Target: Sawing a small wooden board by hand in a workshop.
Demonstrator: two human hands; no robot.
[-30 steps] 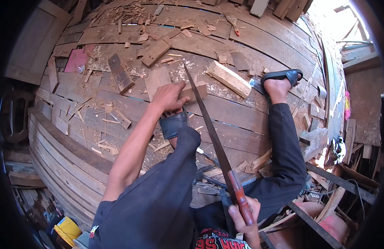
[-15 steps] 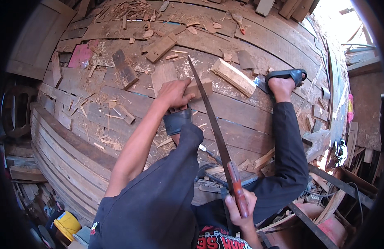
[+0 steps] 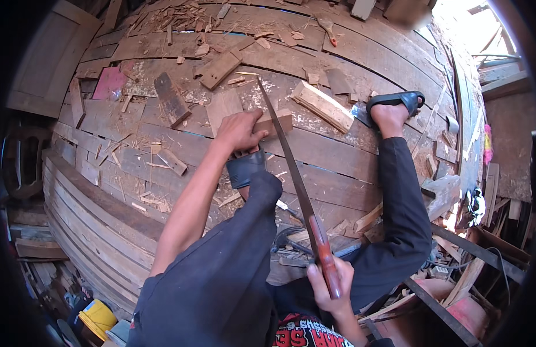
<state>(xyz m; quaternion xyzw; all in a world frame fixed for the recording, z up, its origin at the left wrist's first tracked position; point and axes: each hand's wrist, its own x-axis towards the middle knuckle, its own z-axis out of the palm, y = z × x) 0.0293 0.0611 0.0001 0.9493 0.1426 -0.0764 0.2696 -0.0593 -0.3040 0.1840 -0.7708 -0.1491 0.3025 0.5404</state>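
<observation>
In my right hand (image 3: 331,284), closed around its reddish-brown wooden handle, is a handsaw (image 3: 292,155). Its long dark blade points away from me, tip up and to the left. The blade crosses over a wooden block (image 3: 282,121) on the floor; whether its teeth touch the wood I cannot tell. My left hand (image 3: 239,130) grips the block's left part, thumb on the near side. Just behind that hand, my left foot in a black sandal (image 3: 246,169) sits close to the block. A flat pale board (image 3: 223,105) lies beyond my left hand.
Offcuts, including a thick pale one (image 3: 322,106) and a dark one (image 3: 172,99), litter the plank floor (image 3: 331,153) among chips. A paintbrush (image 3: 326,30) lies far off. Stacked boards (image 3: 100,214) flank my left; my right foot's sandal (image 3: 395,104) stands right.
The handsaw and my right hand have shifted very slightly forward. My left hand stays on the wooden block. The whole view has drifted a little.
</observation>
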